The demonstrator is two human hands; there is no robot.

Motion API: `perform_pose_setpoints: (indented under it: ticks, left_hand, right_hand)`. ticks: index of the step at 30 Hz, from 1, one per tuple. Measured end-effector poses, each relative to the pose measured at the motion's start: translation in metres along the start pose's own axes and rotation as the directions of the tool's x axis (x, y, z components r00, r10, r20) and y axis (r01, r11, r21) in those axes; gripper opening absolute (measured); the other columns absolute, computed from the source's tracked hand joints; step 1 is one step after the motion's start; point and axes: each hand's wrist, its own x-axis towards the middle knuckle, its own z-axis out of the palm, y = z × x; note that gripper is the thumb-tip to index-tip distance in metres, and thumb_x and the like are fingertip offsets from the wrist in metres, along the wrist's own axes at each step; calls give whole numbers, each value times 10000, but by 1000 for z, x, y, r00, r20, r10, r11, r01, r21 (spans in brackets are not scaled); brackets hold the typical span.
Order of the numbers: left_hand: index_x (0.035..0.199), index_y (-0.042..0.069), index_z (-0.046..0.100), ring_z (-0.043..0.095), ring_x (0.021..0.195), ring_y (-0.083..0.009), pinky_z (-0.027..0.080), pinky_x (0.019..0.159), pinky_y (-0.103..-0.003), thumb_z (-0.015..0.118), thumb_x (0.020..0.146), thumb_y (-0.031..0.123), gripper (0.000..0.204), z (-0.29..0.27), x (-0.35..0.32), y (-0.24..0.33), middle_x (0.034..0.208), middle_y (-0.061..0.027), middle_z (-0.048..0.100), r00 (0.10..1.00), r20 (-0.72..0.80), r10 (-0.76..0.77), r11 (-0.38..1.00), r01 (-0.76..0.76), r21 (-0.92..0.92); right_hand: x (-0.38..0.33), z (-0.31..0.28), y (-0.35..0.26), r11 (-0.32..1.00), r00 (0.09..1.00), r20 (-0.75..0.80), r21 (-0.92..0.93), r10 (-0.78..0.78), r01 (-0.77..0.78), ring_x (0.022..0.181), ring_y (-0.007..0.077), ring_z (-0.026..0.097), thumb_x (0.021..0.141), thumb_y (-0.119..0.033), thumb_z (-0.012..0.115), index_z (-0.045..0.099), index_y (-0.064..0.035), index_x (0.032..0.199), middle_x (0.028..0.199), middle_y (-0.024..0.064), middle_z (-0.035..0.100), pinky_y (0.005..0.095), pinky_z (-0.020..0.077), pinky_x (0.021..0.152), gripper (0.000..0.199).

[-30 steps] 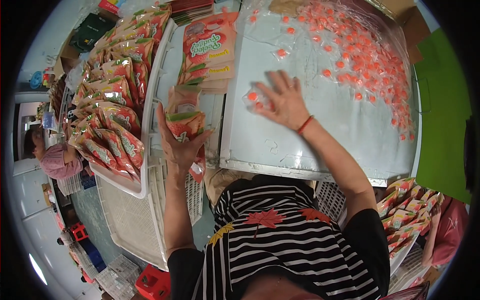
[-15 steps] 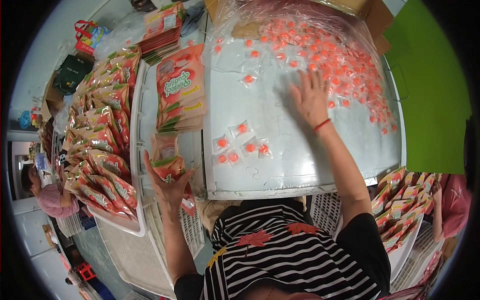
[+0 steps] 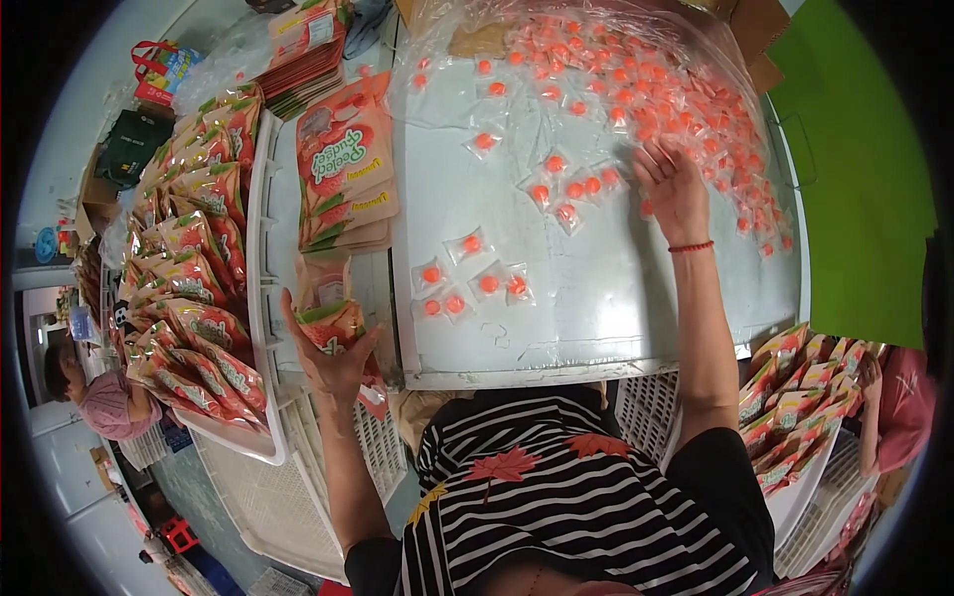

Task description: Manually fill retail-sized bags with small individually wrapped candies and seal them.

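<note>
So my left grip (image 3: 333, 366) is wrapped around one red-and-tan pouch (image 3: 333, 322) at the near left edge of the tabletop (image 3: 596, 323); can't tell what's inside it from here. My right grip (image 3: 678, 199) is loose, fingers slightly curled, palm showing, right by the near edge of a big heap of wrapped orange-red candies (image 3: 696, 119). Two little clusters of six sit left of it, one nearer me. Clear plastic sheeting (image 3: 437, 45) spreads along the far side of the heap. Just past my pouch there's a stack of flat pouches (image 3: 343, 164). Left of that, a white tray (image 3: 255, 288) is packed with plump pouches in rows. Another white tray (image 3: 810, 497) at near right is loaded with pouches too.
</note>
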Motion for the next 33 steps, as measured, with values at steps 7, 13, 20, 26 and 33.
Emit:
perform_pose_setpoints:
  ticks: [7, 13, 20, 26, 33]
  left_hand:
    - [1447, 43, 139, 506, 1088, -277, 420, 951, -358, 875, 543, 92, 1166, 0, 3, -2, 1270, -200, 443, 996, 41, -81, 994, 83, -65]
    - [1446, 38, 139, 508, 1083, -275, 427, 940, -356, 874, 551, 92, 1159, -1, 6, 3, 1265, -198, 446, 1000, 6, 19, 999, -19, 26]
    - [1443, 37, 144, 519, 1068, -272, 430, 935, -356, 861, 558, 61, 1138, 4, 8, 17, 1249, -199, 458, 998, 12, 68, 996, -69, 51]
    - [1440, 37, 153, 520, 1059, -268, 430, 930, -349, 833, 559, 10, 1114, 5, 3, 6, 1239, -192, 464, 999, 27, 40, 998, -41, 37]
    - [1435, 18, 161, 488, 1091, -267, 407, 952, -356, 828, 555, 13, 1104, 4, 7, 17, 1266, -190, 437, 997, 31, -64, 995, 66, -73]
  right_hand:
    - [-40, -29, 5, 811, 925, -45, -498, -376, 305, 1012, 255, 593, 978, -207, 403, 538, 14, 1137, 1106, 132, 605, 345, 459, 888, 304]
    - [-64, 24, 24, 151, 803, 368, -862, -469, 483, 1078, 279, 558, 899, -230, 565, 513, -4, 1217, 1168, 190, 570, 348, 420, 929, 394]
    - [-39, 72, 76, -267, 792, 578, -809, -196, 524, 1205, 395, 387, 800, -433, 630, 547, -150, 1217, 1299, 178, 445, 571, 293, 978, 511]
    - [-87, 98, 124, -219, 717, 683, -728, -143, 650, 1220, 398, 371, 835, -380, 592, 561, -181, 1203, 1289, 162, 452, 614, 267, 966, 419]
    - [-51, 64, 50, -188, 630, 655, -740, -417, 646, 1204, 382, 413, 852, -240, 577, 564, -108, 1190, 1286, 188, 458, 514, 317, 991, 363]
